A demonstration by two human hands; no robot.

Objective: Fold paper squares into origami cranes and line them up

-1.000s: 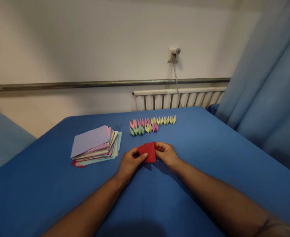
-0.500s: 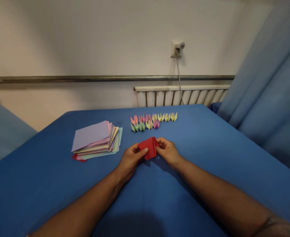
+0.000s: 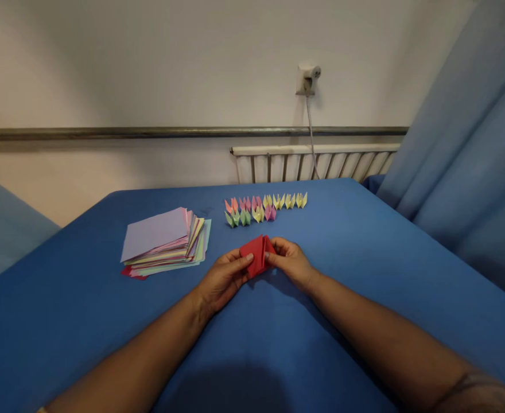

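A folded red paper is held between my two hands, just above the blue table cover. My left hand pinches its left side, thumb lying on the front face. On the other side my right hand grips the right flap, its thumb pressed into the fold. The paper's layers stand apart at a crease near the right thumb. The fingertips behind the paper are hidden. Just beyond the hands stand several small folded paper figures in two rows, coloured orange, pink, yellow, green and purple.
A stack of coloured paper sheets lies at the left, a lilac one on top and a red corner poking out below. Blue cloth covers the table. Behind it are a metal rail, a radiator and a plugged cable. A blue curtain hangs right.
My right thumb has moved left and further into the red paper, and its right flap now stands wider from the front layer. My left thumb has slid slightly left. The view has shifted a little.
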